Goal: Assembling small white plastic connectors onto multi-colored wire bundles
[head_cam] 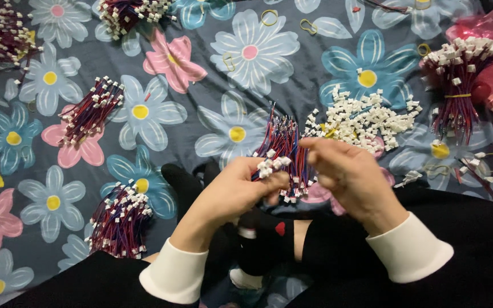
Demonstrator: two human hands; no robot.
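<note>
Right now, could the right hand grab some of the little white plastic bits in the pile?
Probably yes. The right hand is right beside the pile of white connectors, with only flowered cloth between them, though its fingers are busy at the wire bundle.

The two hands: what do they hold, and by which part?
The left hand and the right hand grip one bundle of red and blue wires at its lower end, near the white connectors.
</note>
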